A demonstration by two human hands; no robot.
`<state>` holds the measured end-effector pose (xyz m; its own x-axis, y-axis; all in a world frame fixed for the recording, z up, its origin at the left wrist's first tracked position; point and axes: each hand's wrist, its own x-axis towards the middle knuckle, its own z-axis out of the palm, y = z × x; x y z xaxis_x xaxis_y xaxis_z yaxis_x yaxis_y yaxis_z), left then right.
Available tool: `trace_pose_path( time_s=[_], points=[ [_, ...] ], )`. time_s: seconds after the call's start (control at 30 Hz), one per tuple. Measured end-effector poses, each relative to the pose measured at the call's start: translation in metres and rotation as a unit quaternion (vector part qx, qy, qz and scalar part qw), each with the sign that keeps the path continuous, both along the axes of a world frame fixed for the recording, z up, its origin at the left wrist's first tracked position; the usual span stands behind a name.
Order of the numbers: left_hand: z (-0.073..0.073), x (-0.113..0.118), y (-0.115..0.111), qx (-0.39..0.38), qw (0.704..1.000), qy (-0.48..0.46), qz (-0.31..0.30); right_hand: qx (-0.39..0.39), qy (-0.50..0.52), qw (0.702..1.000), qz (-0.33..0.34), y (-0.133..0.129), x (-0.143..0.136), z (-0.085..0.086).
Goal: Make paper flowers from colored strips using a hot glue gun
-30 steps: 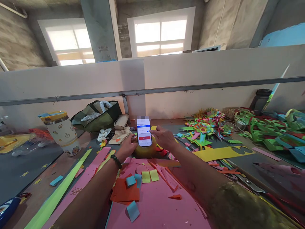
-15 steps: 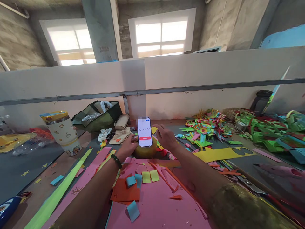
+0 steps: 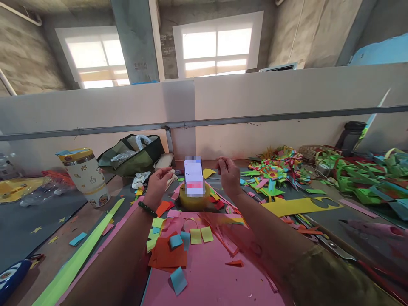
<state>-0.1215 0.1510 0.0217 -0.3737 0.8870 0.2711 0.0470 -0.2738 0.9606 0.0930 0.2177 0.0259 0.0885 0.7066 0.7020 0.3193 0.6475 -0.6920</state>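
Note:
A phone (image 3: 193, 172) with a lit, partly blurred screen leans upright at a roll of yellowish tape (image 3: 195, 202) in the middle of the table. My left hand (image 3: 158, 183) is raised left of the phone, its fingers bent and drawn together, with nothing visible in them. On the other side, apart from the phone, my right hand (image 3: 229, 174) is curled with thumb and fingertips close together; I see nothing in it. Closer to me, a pink sheet (image 3: 219, 280) carries orange paper squares (image 3: 167, 255), small yellow-green squares (image 3: 201, 235) and a blue square (image 3: 178, 280).
At left stand a patterned tumbler (image 3: 86, 178) and a dark green bag (image 3: 130, 155). To the right lie a heap of colourful paper pieces (image 3: 277, 170), a yellow strip (image 3: 296, 206) and scissors (image 3: 334, 246). A long light-green strip (image 3: 86, 250) runs along the left.
My left hand has come off the tape roll and moved up and left. My right hand has shifted right, away from the phone. The phone's screen is now more blurred.

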Motion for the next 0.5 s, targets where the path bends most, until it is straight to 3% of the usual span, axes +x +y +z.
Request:
trace_pose_path(
  time_s=[0.2, 0.5],
  points=[
    [0.013, -0.002, -0.007, 0.025, 0.999, -0.026, 0.01, 0.008, 0.081, 0.995, 0.055, -0.011, -0.004, 0.017],
    [0.025, 0.002, -0.016, 0.044, 0.997, -0.057, -0.005, 0.02, 0.099, 0.989, 0.11, -0.025, -0.007, 0.021]
  ],
)
